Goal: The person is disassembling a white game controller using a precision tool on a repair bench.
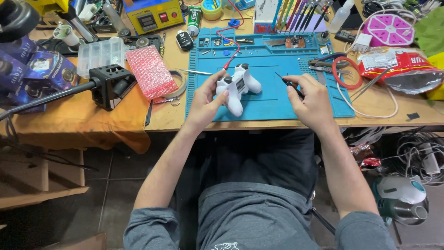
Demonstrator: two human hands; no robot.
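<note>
My left hand [205, 99] is closed around a white game controller [238, 85], tilting it up over the blue mat [277, 99]. My right hand [312, 99] pinches a thin screwdriver [289, 83], tip just right of the controller, not yet touching. I judge this the unscrewing step; next, the tip needs seating squarely in a screw.
</note>
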